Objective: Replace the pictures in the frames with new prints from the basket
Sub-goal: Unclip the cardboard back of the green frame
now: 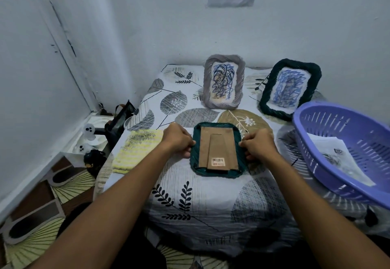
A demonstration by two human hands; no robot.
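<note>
Here the dark green frame [216,148] lies face down at the tabletop's [202,201] middle, long axis running away from the person, squarely between the hands: left hand [179,141] and right hand [258,147] pinch its opposite long edges, equally near.

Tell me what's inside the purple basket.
The purple basket holds paper prints; the top sheet shows a grey, blurry image. How many sheets lie beneath it cannot be seen, and the near rim hides the basket's front floor.
</note>
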